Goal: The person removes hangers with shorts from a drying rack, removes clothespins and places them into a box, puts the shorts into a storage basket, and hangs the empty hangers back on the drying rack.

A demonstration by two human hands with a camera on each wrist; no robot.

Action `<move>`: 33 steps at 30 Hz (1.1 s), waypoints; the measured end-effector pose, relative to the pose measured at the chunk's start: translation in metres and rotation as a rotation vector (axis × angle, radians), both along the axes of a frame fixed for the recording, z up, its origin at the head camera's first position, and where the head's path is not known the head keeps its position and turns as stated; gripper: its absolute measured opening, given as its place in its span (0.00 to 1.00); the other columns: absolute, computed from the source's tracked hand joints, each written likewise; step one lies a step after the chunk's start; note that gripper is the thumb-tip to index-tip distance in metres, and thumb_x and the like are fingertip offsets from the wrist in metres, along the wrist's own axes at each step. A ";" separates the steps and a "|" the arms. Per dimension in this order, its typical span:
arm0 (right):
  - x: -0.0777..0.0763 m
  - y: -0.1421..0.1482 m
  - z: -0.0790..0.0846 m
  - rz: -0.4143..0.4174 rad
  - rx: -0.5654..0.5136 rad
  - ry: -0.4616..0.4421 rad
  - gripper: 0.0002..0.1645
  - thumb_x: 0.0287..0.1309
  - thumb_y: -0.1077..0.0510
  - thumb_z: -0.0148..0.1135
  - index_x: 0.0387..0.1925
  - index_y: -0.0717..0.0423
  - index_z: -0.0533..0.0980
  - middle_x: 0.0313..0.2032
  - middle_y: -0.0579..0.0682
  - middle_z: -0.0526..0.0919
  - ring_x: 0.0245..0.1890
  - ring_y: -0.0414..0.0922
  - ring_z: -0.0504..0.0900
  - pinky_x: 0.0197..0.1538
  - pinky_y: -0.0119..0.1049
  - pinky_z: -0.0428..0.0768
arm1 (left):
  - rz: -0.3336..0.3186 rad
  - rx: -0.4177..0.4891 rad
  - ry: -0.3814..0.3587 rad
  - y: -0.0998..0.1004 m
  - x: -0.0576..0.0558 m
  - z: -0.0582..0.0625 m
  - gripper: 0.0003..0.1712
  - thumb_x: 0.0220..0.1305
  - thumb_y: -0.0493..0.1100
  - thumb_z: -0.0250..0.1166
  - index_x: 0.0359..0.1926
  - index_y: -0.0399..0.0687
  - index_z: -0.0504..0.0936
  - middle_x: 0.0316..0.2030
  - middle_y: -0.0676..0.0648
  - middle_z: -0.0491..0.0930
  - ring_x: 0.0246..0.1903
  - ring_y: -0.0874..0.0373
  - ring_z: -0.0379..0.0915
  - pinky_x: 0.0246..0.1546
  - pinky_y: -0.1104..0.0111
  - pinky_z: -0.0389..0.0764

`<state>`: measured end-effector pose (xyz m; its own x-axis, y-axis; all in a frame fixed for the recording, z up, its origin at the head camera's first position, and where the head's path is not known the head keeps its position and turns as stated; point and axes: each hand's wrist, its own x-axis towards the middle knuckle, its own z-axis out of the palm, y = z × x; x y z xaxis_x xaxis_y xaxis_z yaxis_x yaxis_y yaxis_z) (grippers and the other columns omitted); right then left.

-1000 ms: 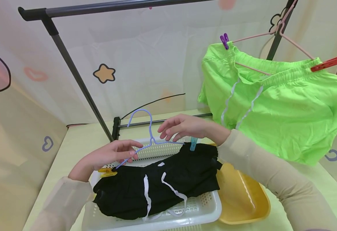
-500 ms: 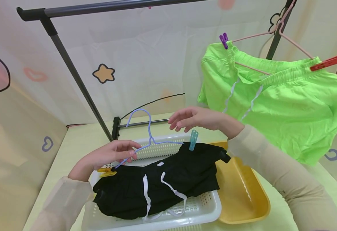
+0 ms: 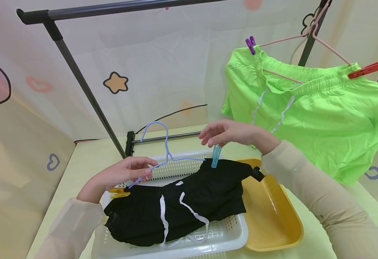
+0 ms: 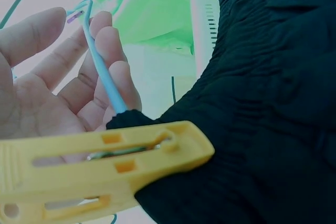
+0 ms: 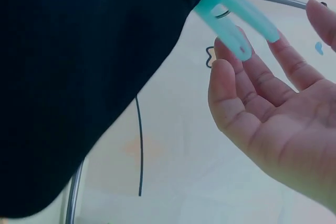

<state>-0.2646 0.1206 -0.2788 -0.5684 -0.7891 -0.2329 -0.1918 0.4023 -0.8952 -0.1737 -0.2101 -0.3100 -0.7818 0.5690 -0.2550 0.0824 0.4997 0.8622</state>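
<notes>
Black shorts (image 3: 176,205) with white drawstrings hang over a white basket, clipped to a blue-purple hanger (image 3: 167,144). A yellow clothespin (image 3: 119,193) grips the left end of their waistband. At the other end sits a teal clothespin (image 3: 215,156). My left hand (image 3: 127,171) has its fingers curled about the hanger's left arm, beside the yellow clothespin; in the left wrist view the thumb (image 4: 37,35) stands away from it. My right hand (image 3: 234,133) is just above the teal clothespin, fingers loosely bent, not gripping it; whether the fingertips touch it I cannot tell.
A white perforated basket (image 3: 231,242) stands on the pale table, with a yellow basin (image 3: 273,223) to its right. Behind rises a black clothes rack (image 3: 82,79). Bright green shorts (image 3: 315,118) hang from a pink hanger (image 3: 332,52) with purple and red clothespins.
My right hand has left the hanger's right arm, rising and moving right to above the teal clothespin. The left hand has hardly moved.
</notes>
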 end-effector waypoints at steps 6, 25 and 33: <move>-0.003 0.007 -0.007 -0.024 0.037 -0.024 0.24 0.55 0.55 0.56 0.53 0.58 0.66 0.48 0.54 0.75 0.45 0.48 0.73 0.45 0.41 0.73 | 0.000 -0.003 0.016 -0.001 -0.001 -0.002 0.25 0.63 0.46 0.53 0.56 0.35 0.66 0.31 0.47 0.74 0.26 0.52 0.67 0.28 0.68 0.72; -0.007 0.021 -0.023 -0.029 0.064 -0.054 0.14 0.55 0.53 0.57 0.37 0.60 0.70 0.28 0.52 0.76 0.29 0.42 0.75 0.32 0.33 0.73 | 0.011 -0.011 0.011 -0.001 -0.001 -0.001 0.24 0.63 0.45 0.53 0.56 0.35 0.66 0.32 0.46 0.75 0.27 0.59 0.70 0.30 0.68 0.73; -0.006 0.022 -0.027 -0.028 0.016 -0.054 0.14 0.55 0.54 0.57 0.36 0.61 0.69 0.28 0.52 0.76 0.29 0.45 0.75 0.32 0.33 0.73 | 0.010 -0.002 0.010 -0.001 -0.002 -0.003 0.24 0.63 0.46 0.52 0.56 0.35 0.66 0.33 0.47 0.75 0.27 0.59 0.70 0.30 0.68 0.73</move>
<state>-0.2711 0.1421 -0.3056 -0.5764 -0.7693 -0.2757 -0.1322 0.4208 -0.8975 -0.1761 -0.2116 -0.3135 -0.7897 0.5608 -0.2488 0.0858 0.5025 0.8603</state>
